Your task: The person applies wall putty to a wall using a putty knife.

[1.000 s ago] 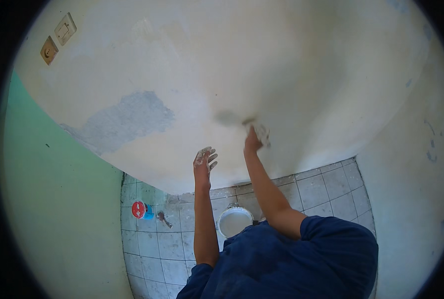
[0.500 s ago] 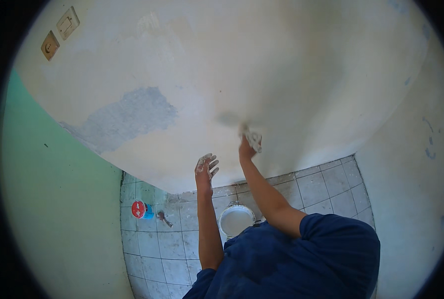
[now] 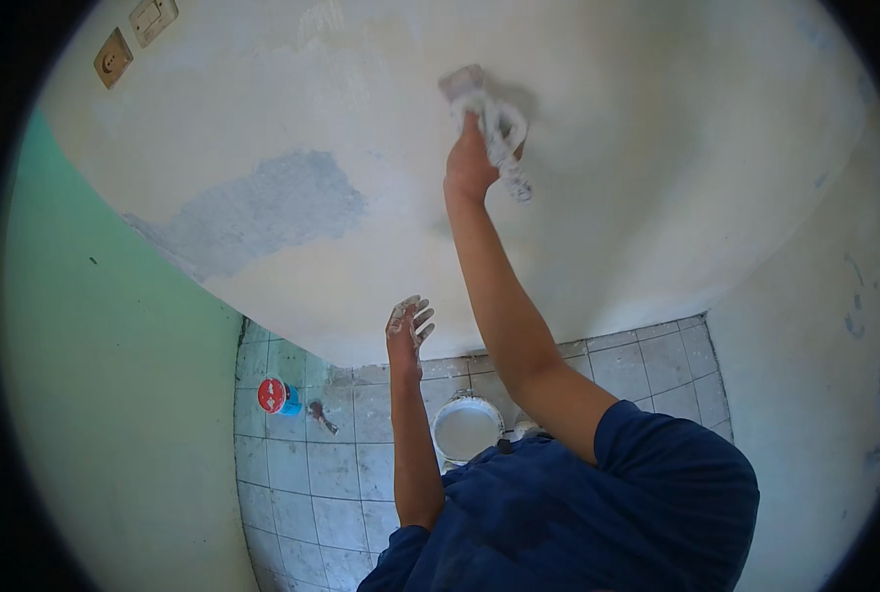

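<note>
Fisheye view down onto a wall [image 3: 390,187] and a tiled floor [image 3: 336,474]. The right hand [image 3: 484,143] is clamped around a white-caked tool [image 3: 461,81], whose flat head points up and left on the upper middle of the wall; coating and fingers obscure its exact kind, and contact with the wall cannot be confirmed. The left hand [image 3: 410,328], smeared white, is held well apart and lower, fingers extended and loosely parted. A grey patch [image 3: 282,212] marks the wall at left. Below, a bucket [image 3: 467,401] with pale contents is partly covered by the shirt [image 3: 598,503]; beside it, a pale object [image 3: 525,426], largely hidden by arm and shirt, is unidentifiable. A red-and-blue pot [image 3: 274,396] stands near a small brush-like item [image 3: 322,417], too small to name surely. The switch [image 3: 153,20] is cropped above; the socket [image 3: 113,59] shows whole.
</note>
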Demonstrator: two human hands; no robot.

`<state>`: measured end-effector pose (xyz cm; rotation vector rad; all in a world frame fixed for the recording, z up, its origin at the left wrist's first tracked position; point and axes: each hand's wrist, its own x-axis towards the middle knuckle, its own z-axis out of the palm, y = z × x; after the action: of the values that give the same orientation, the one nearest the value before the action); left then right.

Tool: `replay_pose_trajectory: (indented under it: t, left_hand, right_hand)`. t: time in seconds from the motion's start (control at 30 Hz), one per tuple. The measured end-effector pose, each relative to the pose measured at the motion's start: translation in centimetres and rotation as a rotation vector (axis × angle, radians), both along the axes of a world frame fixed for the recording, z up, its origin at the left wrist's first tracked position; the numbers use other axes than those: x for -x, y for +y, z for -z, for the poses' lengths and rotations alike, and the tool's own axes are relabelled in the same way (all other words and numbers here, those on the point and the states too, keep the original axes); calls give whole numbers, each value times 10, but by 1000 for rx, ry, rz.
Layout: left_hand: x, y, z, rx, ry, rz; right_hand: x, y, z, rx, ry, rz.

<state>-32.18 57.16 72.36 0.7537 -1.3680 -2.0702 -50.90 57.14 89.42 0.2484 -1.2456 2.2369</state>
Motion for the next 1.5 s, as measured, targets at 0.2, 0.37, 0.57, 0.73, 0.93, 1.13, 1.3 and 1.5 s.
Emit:
replay_pose_trajectory:
  t: [0.2, 0.37, 0.57, 0.73, 0.93, 1.13, 1.3, 1.5]
  left_hand:
    - [-10, 1, -2, -1, -6, -21]
    - [-30, -10, -1, 6, -2, -92]
    - [-35, -17, 6, -26, -25, -98]
    - [-36, -5, 10, -69, -23, -75]
    - [-88, -10, 7, -168, -11, -242]
    - [-95, -21, 11, -152, -7, -212]
    - [-75, -26, 4, -76, -61, -83]
    - [-69, -25, 4, -87, -54, -47]
  right_hand:
    - [1, 3, 274, -661, -304, 170]
    - [-28, 4, 267, -410, -439, -114]
    - [-33, -46, 102, -25, -173, -39]
    - [4, -64, 204, -720, 108, 417]
    - [-59, -29, 307, -472, -403, -9]
    - [-66, -66, 243, 221, -453, -274]
    - [-62, -68, 77, -367, 17, 259]
    - [-33, -63, 179, -86, -264, 107]
